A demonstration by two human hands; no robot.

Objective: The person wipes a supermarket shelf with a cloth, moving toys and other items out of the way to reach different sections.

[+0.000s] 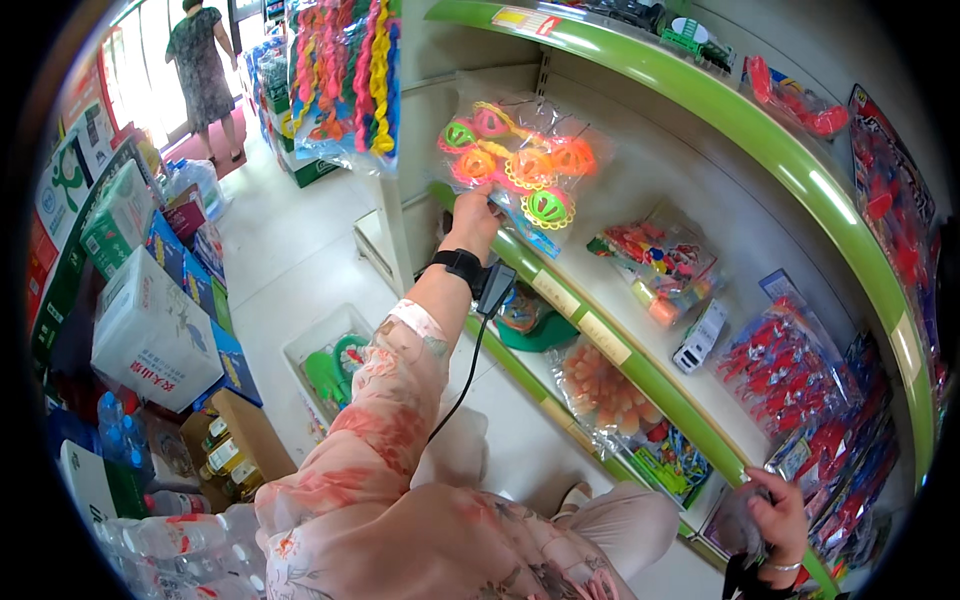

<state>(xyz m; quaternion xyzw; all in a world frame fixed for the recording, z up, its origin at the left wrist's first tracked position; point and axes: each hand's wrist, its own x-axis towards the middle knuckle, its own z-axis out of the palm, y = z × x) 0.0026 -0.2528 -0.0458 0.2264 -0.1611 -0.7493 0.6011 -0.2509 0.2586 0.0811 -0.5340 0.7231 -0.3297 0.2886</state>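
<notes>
My left hand (475, 222) grips the lower edge of a clear plastic bag of colourful toy rattles (529, 163), pink, orange and green, over the left end of a green-edged shelf. A black strap with a small dark device (495, 289) and a cable is on that wrist. At the lower right, my right hand (781, 514) holds a greyish, crumpled cloth-like thing (739, 517) by the green shelf edge (600, 337). On the same shelf lie a bag of small mixed toys (660, 259), a small white box (700, 337) and a bag of red and blue toys (787, 367).
Below are a bag of orange toys (606, 382) and a white bin (300, 352) with green items. A higher curved shelf (675, 75) overhangs. Cartons (157, 330) and bottles (180, 540) stand at left. Another person (201, 67) is near the doorway.
</notes>
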